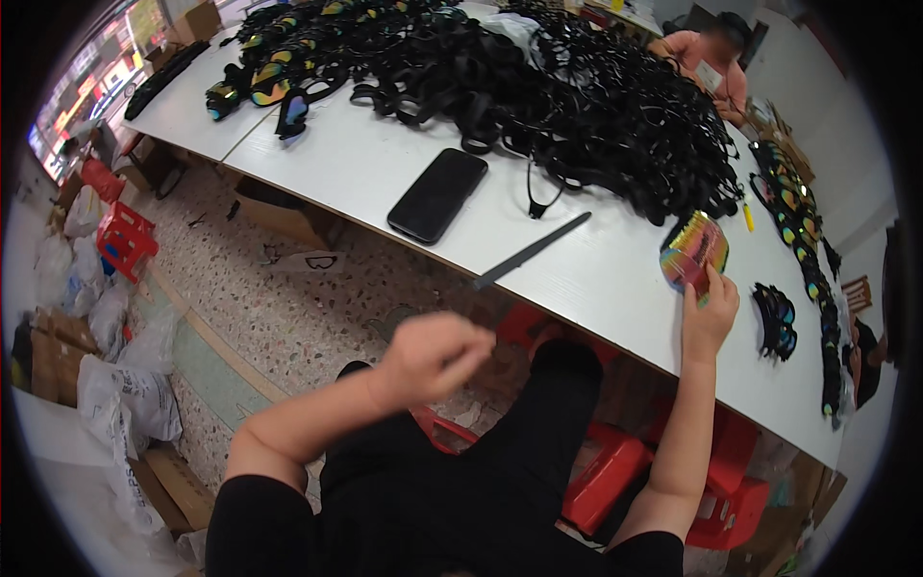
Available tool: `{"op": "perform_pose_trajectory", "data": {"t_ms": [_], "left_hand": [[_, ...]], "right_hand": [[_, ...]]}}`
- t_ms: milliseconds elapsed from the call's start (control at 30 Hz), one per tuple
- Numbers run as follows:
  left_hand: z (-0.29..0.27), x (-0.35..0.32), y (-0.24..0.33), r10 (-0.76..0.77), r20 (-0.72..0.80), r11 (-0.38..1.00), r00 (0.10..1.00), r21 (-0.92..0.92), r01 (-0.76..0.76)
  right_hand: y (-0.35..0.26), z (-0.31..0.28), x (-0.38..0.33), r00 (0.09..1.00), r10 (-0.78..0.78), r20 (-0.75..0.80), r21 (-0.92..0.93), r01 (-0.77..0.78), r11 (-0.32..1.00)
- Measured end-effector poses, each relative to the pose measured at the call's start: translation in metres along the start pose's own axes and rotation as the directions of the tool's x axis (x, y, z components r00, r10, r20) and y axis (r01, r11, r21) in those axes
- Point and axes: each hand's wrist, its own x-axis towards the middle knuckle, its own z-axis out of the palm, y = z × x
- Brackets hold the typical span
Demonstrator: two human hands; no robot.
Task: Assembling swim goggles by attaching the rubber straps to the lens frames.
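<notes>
At the right of the white table (615,288), my right hand (710,313) has its fingers closed on the near edge of shiny rainbow-coloured mirrored lenses (694,248); their exact number cannot be told. My left hand (433,358) is raised in front of my body, off the table edge, fingers curled in and slightly blurred. Anything inside it is hidden. Between the hands a dark grey flat stick (534,250) lies slanted near the table's front edge. Beyond, a large heap of black goggle frames with straps (577,106) covers the table.
A black phone (437,195) lies near the front edge. Goggles with mirrored lenses (271,85) lie far left; others form a row (803,226) at right, near a small cluster (774,322). A co-worker (707,62) sits beyond the heap. Red stools (606,476) stand under the table.
</notes>
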Motion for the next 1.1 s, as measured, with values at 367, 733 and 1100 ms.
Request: {"op": "perform_pose_trajectory", "data": {"t_ms": [367, 733, 1100], "left_hand": [[-0.083, 0.167, -0.22, -0.381, -0.427, 0.649, 0.82, 0.507, 0.567], [-0.074, 0.181, -0.208, -0.208, -0.564, 0.731, 0.799, 0.453, 0.511], [-0.043, 0.027, -0.005, -0.43, -0.147, 0.84, 0.891, -0.425, 0.336]], "right_hand": [[-0.008, -0.005, -0.001, 0.996, 0.007, -0.094, 0.121, 0.004, 0.993], [-0.009, -0.008, -0.004, 0.992, 0.056, -0.112, 0.179, -0.035, 0.983], [-0.043, -0.039, -0.051, 0.947, 0.32, -0.035, 0.676, -0.214, 0.705]]}}
